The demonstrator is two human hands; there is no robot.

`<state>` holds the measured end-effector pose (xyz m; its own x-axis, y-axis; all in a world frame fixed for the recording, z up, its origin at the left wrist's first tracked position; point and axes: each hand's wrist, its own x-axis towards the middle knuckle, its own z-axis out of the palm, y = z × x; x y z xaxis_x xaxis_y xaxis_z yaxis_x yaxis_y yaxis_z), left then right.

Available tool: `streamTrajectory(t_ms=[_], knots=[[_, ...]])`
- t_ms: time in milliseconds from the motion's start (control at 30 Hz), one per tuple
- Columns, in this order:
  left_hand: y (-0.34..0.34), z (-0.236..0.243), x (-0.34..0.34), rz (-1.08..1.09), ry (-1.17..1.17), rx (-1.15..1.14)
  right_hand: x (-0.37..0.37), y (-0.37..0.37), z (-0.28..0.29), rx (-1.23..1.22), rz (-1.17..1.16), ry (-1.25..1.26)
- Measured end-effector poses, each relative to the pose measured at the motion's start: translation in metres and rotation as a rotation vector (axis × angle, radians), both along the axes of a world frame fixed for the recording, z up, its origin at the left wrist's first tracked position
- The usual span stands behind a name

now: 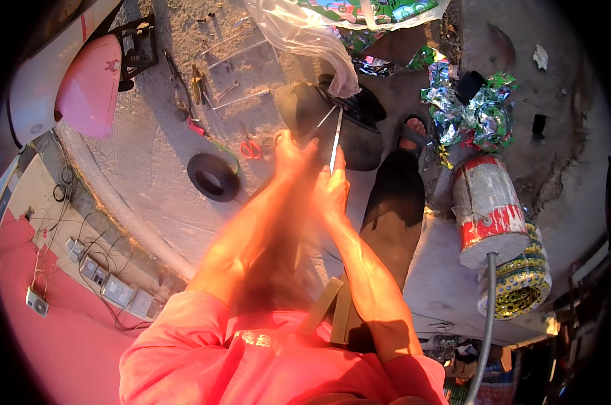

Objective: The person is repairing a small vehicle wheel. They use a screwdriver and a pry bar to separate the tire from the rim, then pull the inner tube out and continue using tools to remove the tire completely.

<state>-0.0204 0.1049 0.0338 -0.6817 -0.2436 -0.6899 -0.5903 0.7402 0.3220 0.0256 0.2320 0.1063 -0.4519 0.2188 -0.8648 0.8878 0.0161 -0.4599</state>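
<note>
A long, flat silver metal lever (336, 140) stands in my closed right hand (333, 187), its far end against a black wheel (359, 111) on the ground. Close by, a second thin metal rod (327, 116) slants from the wheel's edge. My left hand (294, 156) is just left of the lever, beside the dark rounded form at the wheel's near left. Its thumb and fingers are apart; whether it touches that form I cannot tell. Red-handled scissors (251, 149) lie to the left of this hand. My sandalled foot (412, 132) is right of the wheel.
A loose black tyre (213, 177) and several hand tools (199, 88) lie at left, near a pink scooter (93, 84). Clear plastic sheeting (305, 34) hangs over the far side. Right are crumpled shiny wrappers (447, 94), a red-and-white drum (484, 196) with a pipe, and wrapped tyres (521, 290).
</note>
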Motion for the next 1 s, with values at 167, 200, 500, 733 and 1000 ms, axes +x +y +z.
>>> streamTrajectory(t_ms=[167,200,500,733,1000], knots=[[-0.016,-0.002,0.020,0.036,0.043,0.065,0.012,0.080,0.036,-0.169,0.115,-0.100],[-0.013,0.001,0.020,0.075,0.013,0.078,0.017,0.101,0.036,-0.156,0.176,-0.132],[0.001,0.006,0.025,0.144,0.112,0.109,-0.089,0.200,0.025,-0.491,0.015,-0.661],[0.012,0.003,0.023,0.142,0.126,0.119,-0.185,0.202,-0.015,-0.364,0.577,-0.867],[0.021,-0.002,0.029,0.173,0.081,0.123,-0.184,0.173,-0.023,-0.342,0.545,-0.982]])
